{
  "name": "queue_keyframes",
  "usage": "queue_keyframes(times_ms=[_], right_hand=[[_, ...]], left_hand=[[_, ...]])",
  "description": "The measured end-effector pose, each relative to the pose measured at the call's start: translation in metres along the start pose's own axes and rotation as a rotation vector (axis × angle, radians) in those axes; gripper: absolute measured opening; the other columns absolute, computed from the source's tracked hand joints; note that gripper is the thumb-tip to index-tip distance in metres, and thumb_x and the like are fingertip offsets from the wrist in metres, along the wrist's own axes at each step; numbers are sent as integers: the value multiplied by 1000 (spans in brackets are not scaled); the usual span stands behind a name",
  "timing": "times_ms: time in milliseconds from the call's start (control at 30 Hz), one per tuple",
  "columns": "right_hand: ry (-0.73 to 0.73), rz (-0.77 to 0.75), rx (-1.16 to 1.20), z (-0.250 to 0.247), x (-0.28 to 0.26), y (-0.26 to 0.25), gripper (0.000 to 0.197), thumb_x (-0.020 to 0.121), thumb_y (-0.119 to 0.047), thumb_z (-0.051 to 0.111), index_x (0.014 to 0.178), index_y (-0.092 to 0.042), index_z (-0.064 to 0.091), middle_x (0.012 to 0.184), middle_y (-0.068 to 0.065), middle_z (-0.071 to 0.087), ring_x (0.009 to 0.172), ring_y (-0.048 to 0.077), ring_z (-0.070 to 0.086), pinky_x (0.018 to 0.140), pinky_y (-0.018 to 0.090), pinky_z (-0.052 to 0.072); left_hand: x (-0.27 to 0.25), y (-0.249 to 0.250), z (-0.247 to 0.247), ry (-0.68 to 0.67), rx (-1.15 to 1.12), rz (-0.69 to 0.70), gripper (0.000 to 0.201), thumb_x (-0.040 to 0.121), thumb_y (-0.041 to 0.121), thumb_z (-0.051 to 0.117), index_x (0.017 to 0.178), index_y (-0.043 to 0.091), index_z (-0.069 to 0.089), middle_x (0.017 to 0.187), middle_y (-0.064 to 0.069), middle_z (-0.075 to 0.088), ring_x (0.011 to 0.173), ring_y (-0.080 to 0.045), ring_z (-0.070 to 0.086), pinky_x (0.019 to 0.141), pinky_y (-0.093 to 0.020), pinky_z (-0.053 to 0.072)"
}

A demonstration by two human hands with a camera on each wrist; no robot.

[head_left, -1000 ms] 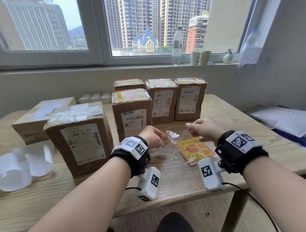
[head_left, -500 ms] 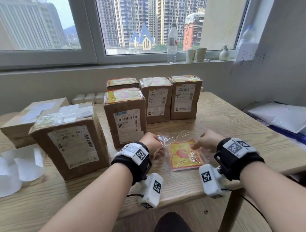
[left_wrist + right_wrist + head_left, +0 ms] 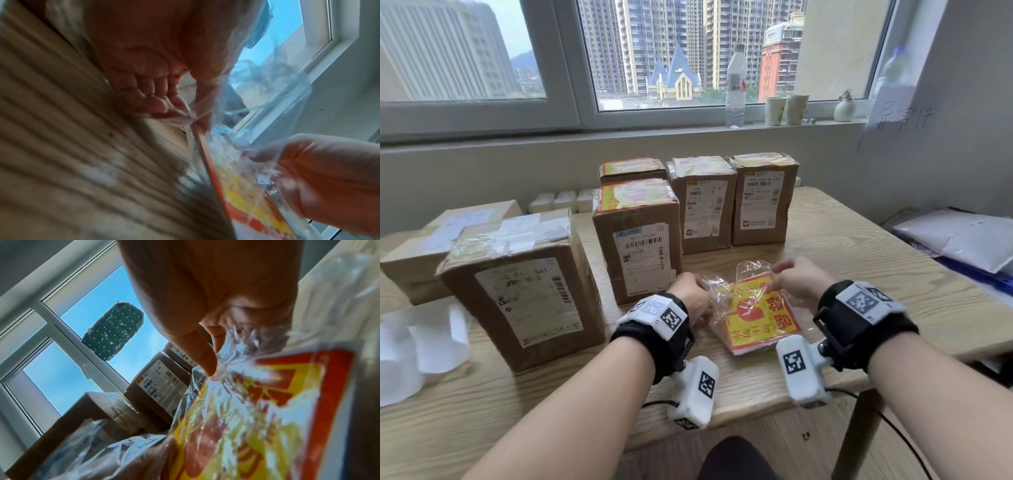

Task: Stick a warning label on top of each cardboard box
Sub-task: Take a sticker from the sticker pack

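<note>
A clear plastic bag (image 3: 739, 274) holding a stack of yellow-and-red warning labels (image 3: 756, 318) lies on the wooden table (image 3: 893, 274) between my hands. My left hand (image 3: 693, 294) pinches the bag's left edge (image 3: 185, 116). My right hand (image 3: 787, 277) pinches the bag film (image 3: 224, 363) over the labels (image 3: 257, 410). Several upright cardboard boxes stand behind: those at the back (image 3: 703, 202) and centre (image 3: 637, 236) carry labels on top, while the big box (image 3: 524, 284) at left shows only tape.
A flat box (image 3: 424, 253) lies at far left, with white backing papers (image 3: 417, 342) in front of it. White mailers (image 3: 969, 236) lie at the right. A bottle (image 3: 736, 89), cups and a small vase stand on the windowsill.
Both hands dropped toward the table with the bag, then shifted their grip. The label stack now lies closer to me, tilted, with the bag mouth raised.
</note>
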State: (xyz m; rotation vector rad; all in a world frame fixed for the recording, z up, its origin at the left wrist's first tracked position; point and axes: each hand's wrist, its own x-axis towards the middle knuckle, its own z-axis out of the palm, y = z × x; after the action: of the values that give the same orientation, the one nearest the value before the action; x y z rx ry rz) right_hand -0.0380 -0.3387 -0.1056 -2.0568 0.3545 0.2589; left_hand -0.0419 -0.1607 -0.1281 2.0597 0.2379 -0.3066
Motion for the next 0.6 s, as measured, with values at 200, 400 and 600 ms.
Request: queue_keyframes(times_ms=[200,400,600], right_hand=[[-14,-3,67,-1,4,-1,33,88,1,61,117,-13,53,106,9,62,106,26,61,91,41,51],[40,-24,77,1,10,3,27,87,0,61,107,-17,55,113,12,62,110,28,59,99,48,48],[104,-33,76,-1,16,10,22,87,1,59,97,-19,56,110,10,62,108,27,58,99,50,46]], left_hand=[[-3,3,-11,31,66,115,18,77,23,78,74,12,64,75,-4,64,69,-17,59,63,-23,49],[-3,-1,-13,95,-63,140,20,85,20,71,66,16,65,69,-3,65,60,-16,61,47,-19,51],[-3,-3,-18,134,-93,152,20,88,12,65,69,13,70,73,-12,68,56,-18,61,60,-32,57]])
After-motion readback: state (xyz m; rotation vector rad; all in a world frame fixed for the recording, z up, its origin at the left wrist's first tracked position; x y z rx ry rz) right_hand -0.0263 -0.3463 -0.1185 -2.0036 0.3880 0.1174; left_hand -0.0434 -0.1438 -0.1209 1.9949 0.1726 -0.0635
